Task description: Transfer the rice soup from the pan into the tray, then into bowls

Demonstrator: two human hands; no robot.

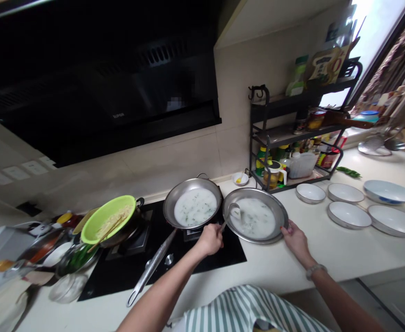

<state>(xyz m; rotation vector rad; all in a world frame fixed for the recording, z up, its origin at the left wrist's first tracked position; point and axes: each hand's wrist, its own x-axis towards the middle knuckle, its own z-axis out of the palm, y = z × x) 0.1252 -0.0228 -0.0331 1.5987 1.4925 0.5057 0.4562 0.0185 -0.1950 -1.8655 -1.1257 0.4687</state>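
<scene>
My left hand point(210, 240) is closed around the handle of a ladle point(235, 211), whose bowl dips into white, milky soup with green bits. That soup is in a wide metal basin point(282, 213) at the right edge of the stove. With my right hand point(294, 242) I grip the basin's right rim, the thumb on top. Just left of the basin, a long-handled steel pan point(171, 200) holds similar white soup point(197, 206) with chopped greens. Its handle point(154, 265) points toward me, under my left forearm.
A green colander point(95, 221) with noodles and chopsticks stands over the left burner. Several white bowls point(349, 214) sit on the right counter. Behind them is a black spice rack point(268, 136). A small dish point(240, 179) lies by the wall; a black range hood point(119, 92) hangs above.
</scene>
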